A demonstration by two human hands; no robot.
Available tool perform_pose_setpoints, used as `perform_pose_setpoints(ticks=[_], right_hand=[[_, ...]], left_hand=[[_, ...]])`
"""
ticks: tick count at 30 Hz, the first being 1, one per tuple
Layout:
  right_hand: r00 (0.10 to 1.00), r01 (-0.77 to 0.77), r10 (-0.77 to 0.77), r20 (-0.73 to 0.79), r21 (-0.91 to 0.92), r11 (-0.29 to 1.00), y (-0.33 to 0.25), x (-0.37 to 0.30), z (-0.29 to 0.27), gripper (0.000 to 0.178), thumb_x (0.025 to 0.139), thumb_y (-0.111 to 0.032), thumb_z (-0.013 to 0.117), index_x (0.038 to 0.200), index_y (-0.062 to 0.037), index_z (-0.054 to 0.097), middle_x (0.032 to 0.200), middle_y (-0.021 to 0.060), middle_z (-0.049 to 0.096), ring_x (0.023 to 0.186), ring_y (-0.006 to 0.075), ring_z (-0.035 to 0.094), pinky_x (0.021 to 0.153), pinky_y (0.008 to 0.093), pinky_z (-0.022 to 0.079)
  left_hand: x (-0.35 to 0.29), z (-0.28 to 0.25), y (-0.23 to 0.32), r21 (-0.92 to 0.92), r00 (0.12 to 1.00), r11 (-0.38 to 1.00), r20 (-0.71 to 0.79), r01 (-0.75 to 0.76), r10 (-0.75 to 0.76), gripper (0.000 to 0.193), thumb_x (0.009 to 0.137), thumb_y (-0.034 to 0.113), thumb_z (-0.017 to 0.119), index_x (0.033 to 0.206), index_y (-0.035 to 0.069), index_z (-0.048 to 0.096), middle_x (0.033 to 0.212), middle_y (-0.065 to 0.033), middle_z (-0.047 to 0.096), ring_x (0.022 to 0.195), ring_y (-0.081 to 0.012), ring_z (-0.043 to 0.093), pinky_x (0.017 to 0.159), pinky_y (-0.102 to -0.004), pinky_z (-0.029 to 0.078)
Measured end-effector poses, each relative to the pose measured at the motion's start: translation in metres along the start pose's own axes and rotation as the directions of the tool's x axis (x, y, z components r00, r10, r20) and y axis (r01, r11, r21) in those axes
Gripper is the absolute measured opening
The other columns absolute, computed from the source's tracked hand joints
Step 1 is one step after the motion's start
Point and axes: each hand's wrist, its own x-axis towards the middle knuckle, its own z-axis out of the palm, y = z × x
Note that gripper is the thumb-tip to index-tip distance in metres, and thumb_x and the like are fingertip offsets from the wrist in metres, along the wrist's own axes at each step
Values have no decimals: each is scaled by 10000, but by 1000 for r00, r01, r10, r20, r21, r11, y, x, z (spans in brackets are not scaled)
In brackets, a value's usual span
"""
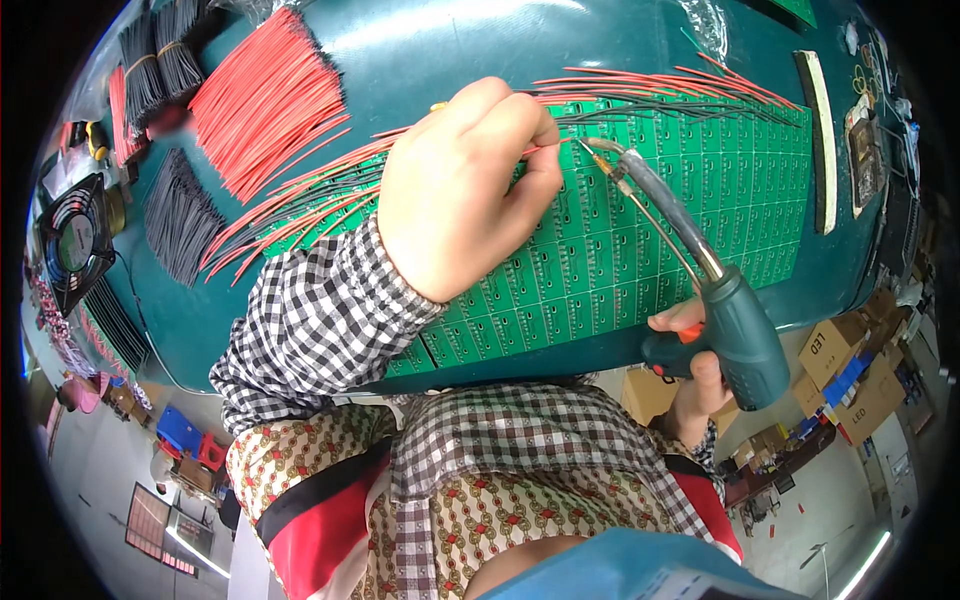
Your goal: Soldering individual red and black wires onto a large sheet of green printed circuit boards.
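Note:
My left hand (465, 190) is closed in a pinch over the green circuit board panel (605, 270), with a thin red wire (566, 141) sticking out from its fingertips. In my right hand (699, 393) is a dark green soldering gun (745, 335), with the fingers wrapped round its handle near an orange trigger. Its metal tip points up and left, close to the wire's end; whether they touch, I cannot tell. Red and black wires (650, 85) lie along the panel's far edge. Part of the panel is hidden under my left hand and sleeve.
At the left lie a pile of red wires (265, 105), a pile of black wires (180, 215) and bundled black wires (172, 55). A small black fan (78, 242) stands at the left edge. To the panel's right is a long pale-faced strip (820, 140). Cardboard boxes (868, 400) sit beyond the table.

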Motion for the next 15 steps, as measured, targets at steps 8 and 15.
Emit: perform_pose_setpoints(ticks=[8, 15], right_hand=[[1000, -28, 28, -15, -19, 999, -2, 3, 4, 595, 784, -437, 619, 971, 116, 504, 743, 155, 565, 669, 251, 591, 625, 359, 524], [998, -53, 53, -25, 7, 999, -3, 2, 5, 689, 777, -415, 636, 1117, 152, 444, 785, 145, 554, 686, 240, 584, 653, 369, 526]], left_hand=[[0, 0, 1, 1, 1000, 1000, 5, 5, -5, 93, 720, -12, 626, 783, 42, 584, 692, -23, 513, 515, -86, 471, 480, -215, 408], [0, -1, -1, 4, 1000, 1000, 7, 1, -1, 95, 721, -13, 625, 785, 43, 583, 692, -23, 512, 510, -86, 466, 478, -215, 405]])
